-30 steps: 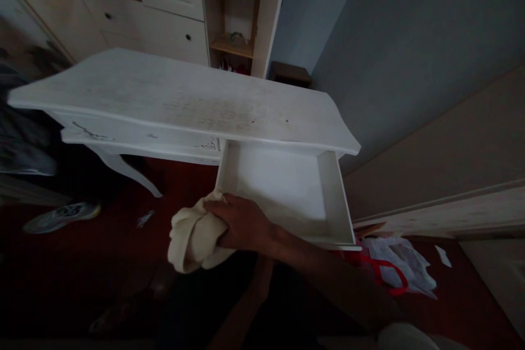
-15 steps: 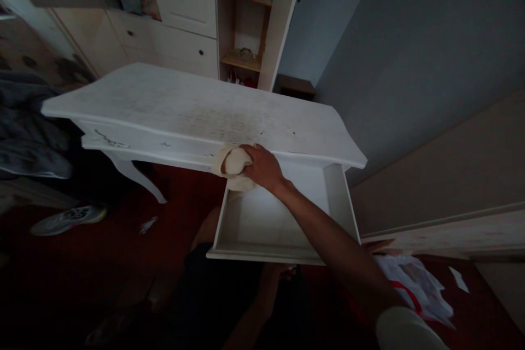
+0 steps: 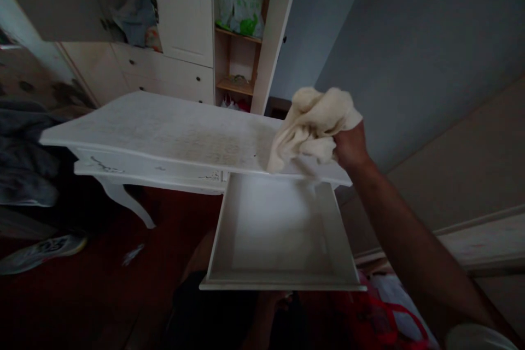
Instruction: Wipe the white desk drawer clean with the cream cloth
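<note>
Nearest me, well below the grip, my left hand (image 3: pixel 275 299) sits in shadow just under the front edge of the open drawer (image 3: pixel 283 286). I cannot tell whether its fingers are closed or what they touch. The drawer is pulled far out from the table (image 3: pixel 164 131), and its inside shows bare white, with nothing I can make out in it. Its front rim is the closest edge. Below the grip and to its right, a red-and-white bag (image 3: pixel 389 317) lies on the dark red floor beside the drawer.

My right hand (image 3: pixel 348 147) is curled tight around a bunched cream cloth (image 3: pixel 311 123). The cloth bulges out left of the fingers, and its lower folds meet the right end of the tabletop, above the drawer's back. Left of the grip the tabletop runs long and flat to its far left edge. A grey wall stands close to the right.

Beyond, a white cupboard (image 3: pixel 180 11) has open shelves holding plastic bags (image 3: pixel 241 0).
</note>
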Action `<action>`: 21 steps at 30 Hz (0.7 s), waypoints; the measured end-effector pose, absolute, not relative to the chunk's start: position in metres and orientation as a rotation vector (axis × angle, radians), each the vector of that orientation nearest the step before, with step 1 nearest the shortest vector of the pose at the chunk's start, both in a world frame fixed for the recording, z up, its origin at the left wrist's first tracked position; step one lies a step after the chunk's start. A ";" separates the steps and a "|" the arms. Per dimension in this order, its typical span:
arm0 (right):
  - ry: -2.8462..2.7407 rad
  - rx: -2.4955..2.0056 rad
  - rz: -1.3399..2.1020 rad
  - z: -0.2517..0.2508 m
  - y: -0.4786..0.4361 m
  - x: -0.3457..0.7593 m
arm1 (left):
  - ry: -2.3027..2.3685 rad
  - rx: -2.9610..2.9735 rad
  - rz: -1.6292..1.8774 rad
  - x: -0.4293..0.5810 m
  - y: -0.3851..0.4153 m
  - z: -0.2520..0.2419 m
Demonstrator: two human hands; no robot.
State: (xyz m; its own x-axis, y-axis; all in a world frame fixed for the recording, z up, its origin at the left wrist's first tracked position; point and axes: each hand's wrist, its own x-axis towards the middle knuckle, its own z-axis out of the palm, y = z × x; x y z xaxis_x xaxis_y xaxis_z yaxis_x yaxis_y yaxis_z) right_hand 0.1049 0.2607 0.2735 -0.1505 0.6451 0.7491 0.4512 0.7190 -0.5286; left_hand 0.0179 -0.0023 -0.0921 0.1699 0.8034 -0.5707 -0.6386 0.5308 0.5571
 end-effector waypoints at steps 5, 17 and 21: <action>-1.832 -0.966 0.166 0.282 0.319 0.107 | 0.901 0.223 1.034 0.015 -0.001 -0.097; -2.211 -1.385 0.374 0.159 0.335 0.123 | 0.985 0.349 1.040 0.002 -0.013 -0.076; -2.231 -1.368 0.625 0.167 0.333 0.152 | 0.933 0.348 1.011 -0.006 -0.015 -0.068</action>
